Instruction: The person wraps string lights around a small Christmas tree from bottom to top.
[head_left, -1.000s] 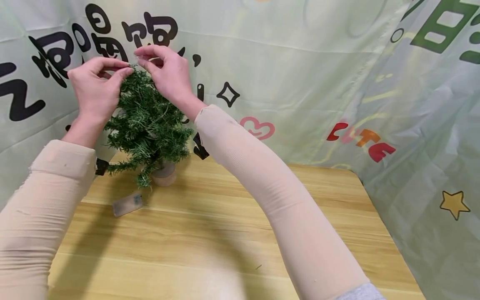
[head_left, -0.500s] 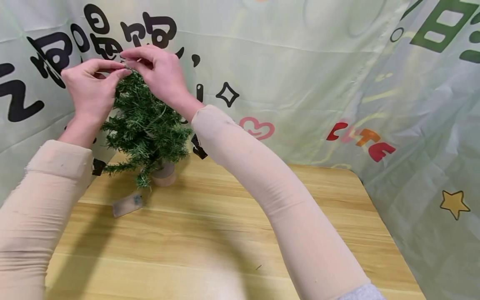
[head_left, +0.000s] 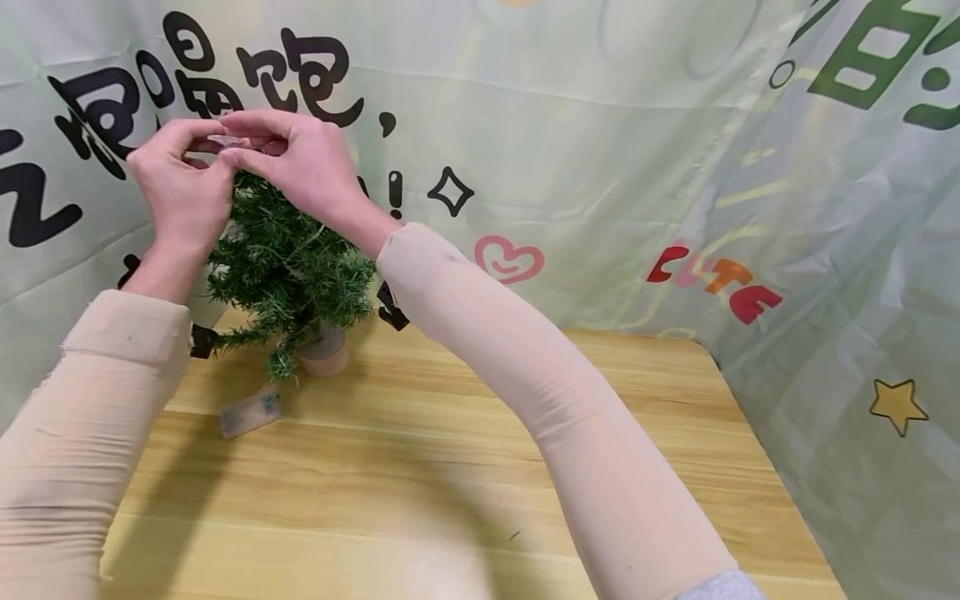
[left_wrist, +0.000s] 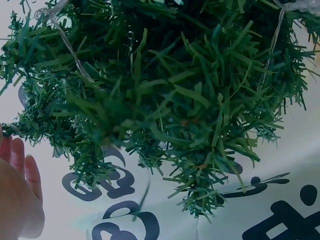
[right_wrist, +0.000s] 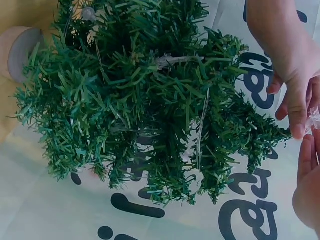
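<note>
A small green artificial Christmas tree (head_left: 288, 258) leans on the table, wound with thin clear wires of string lights (right_wrist: 172, 61). At its tip, my left hand (head_left: 183, 179) pinches the treetop, its thumb and fingertips partly covered by the other hand. My right hand (head_left: 307, 167) meets it there, thumb and fingers pinching a clear plastic string light (head_left: 225, 140). In the right wrist view that clear piece (right_wrist: 314, 119) sits between both hands' fingers, close to the treetop. The exact contact is partly hidden.
The tree's round base (head_left: 326, 358) stands on the wooden table (head_left: 420, 442). A pale tag (head_left: 251, 414) lies in front of it. A printed cloth backdrop (head_left: 585, 167) encloses the back and right side. A tiny dark sliver (head_left: 514, 535) lies near the front.
My right hand has moved left and slightly down, onto my left hand's fingertips. The clear string light now shows between the two hands. The left hand stays at the treetop.
</note>
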